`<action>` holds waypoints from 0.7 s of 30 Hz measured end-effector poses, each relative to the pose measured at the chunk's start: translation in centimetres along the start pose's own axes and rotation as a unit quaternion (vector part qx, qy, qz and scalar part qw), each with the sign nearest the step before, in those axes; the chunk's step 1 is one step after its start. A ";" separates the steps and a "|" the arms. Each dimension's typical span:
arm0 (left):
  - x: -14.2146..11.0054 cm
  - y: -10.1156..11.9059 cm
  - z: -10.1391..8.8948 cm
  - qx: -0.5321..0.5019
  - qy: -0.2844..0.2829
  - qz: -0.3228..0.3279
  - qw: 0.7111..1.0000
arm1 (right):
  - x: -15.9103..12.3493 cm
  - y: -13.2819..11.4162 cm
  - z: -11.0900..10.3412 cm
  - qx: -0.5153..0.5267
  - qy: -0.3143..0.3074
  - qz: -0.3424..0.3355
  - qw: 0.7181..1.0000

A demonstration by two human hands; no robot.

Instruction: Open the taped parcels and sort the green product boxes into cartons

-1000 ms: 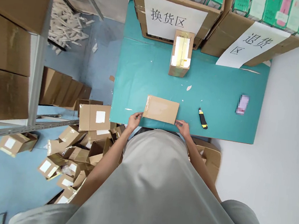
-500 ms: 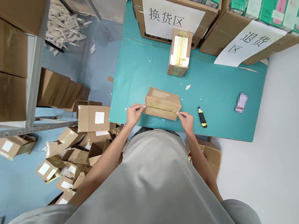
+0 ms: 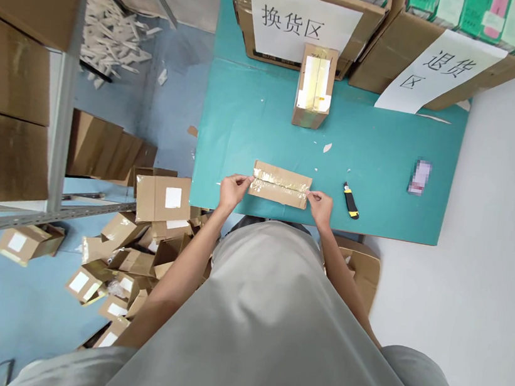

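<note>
A small cardboard box (image 3: 280, 184) lies on the teal table (image 3: 377, 152) near its front edge, with a taped seam facing up. My left hand (image 3: 232, 190) grips the box's left end, fingers pinched on it. At the box's right end my right hand (image 3: 319, 206) holds on the same way. A yellow and black utility knife (image 3: 350, 201) lies on the table just right of my right hand. A second small taped box (image 3: 316, 87) stands further back at the table's middle.
Two large cartons with paper signs (image 3: 303, 25) (image 3: 438, 68) stand at the back of the table, filled with green packs. A small blurred object (image 3: 419, 177) lies at the right. Several small boxes (image 3: 135, 253) are piled on the floor at left, beside metal shelving (image 3: 14, 91).
Both hands have rolled the box over on the table: first a plain broad face showed, then an edge, and now the narrow taped face is up.
</note>
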State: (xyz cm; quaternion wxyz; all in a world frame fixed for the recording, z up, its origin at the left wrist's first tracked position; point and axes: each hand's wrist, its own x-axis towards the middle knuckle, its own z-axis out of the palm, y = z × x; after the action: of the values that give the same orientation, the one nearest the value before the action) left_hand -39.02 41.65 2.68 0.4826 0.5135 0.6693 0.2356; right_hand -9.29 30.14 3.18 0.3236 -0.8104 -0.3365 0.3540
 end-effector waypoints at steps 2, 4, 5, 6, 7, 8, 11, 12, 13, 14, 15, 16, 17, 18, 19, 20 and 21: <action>-0.1 0.1 0.1 0.009 0.003 0.010 1.000 | 0.0 0.0 0.0 -0.001 -0.002 -0.005 1.000; -0.4 0.3 0.2 0.020 0.008 0.017 1.000 | 0.1 0.2 -0.1 0.003 -0.003 -0.010 1.000; -0.6 0.5 0.2 0.026 0.012 0.021 0.999 | 0.1 0.4 -0.2 0.005 -0.002 -0.012 1.000; -0.9 0.7 0.2 0.030 0.016 0.027 0.999 | 0.2 0.7 -0.4 0.007 -0.001 -0.012 1.000; -1.2 0.9 0.3 0.029 0.016 0.034 0.999 | 0.3 0.9 -0.6 0.009 0.000 -0.010 1.000; -1.4 1.0 0.4 0.020 0.010 0.040 0.999 | 0.4 1.3 -1.0 0.011 0.000 -0.007 1.000; -1.8 1.2 0.8 -0.037 -0.036 0.043 0.998 | 0.7 2.5 -2.3 0.025 0.008 0.007 1.000; -1.8 1.1 1.1 -0.055 -0.050 0.037 0.997 | 0.8 2.9 -2.8 0.029 0.013 0.013 0.999; -1.6 1.1 1.3 -0.066 -0.059 0.029 0.996 | 0.9 3.3 -3.3 0.034 0.019 0.021 0.999; -1.4 1.0 1.7 -0.068 -0.063 0.017 0.996 | 1.1 3.8 -3.7 0.039 0.025 0.030 0.998; -1.3 0.9 2.0 -0.063 -0.065 0.002 0.996 | 1.3 4.2 -4.2 0.044 0.033 0.041 0.998; -1.1 0.8 2.4 -0.055 -0.069 -0.014 0.996 | 1.4 4.5 -4.6 0.049 0.044 0.053 0.996; -1.0 0.8 2.8 -0.048 -0.077 -0.028 0.995 | 1.5 4.8 -5.0 0.052 0.059 0.063 0.995; -1.0 0.8 3.2 -0.048 -0.090 -0.040 0.994 | 1.5 5.0 -5.4 0.054 0.078 0.070 0.993; -1.2 0.9 3.7 -0.054 -0.107 -0.046 0.992 | 1.4 5.0 -5.7 0.054 0.099 0.071 0.991; -1.4 1.1 4.2 -0.067 -0.125 -0.046 0.989 | 1.2 4.9 -6.1 0.053 0.119 0.066 0.989; -1.7 1.3 4.6 -0.083 -0.142 -0.041 0.985 | 0.9 4.5 -6.5 0.053 0.132 0.055 0.988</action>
State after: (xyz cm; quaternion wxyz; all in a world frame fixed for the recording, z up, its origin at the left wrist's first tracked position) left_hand -34.28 39.75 2.47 0.6230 0.4722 0.5925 0.1944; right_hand -2.28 26.46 2.93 0.3874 -0.8491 -0.2267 0.2786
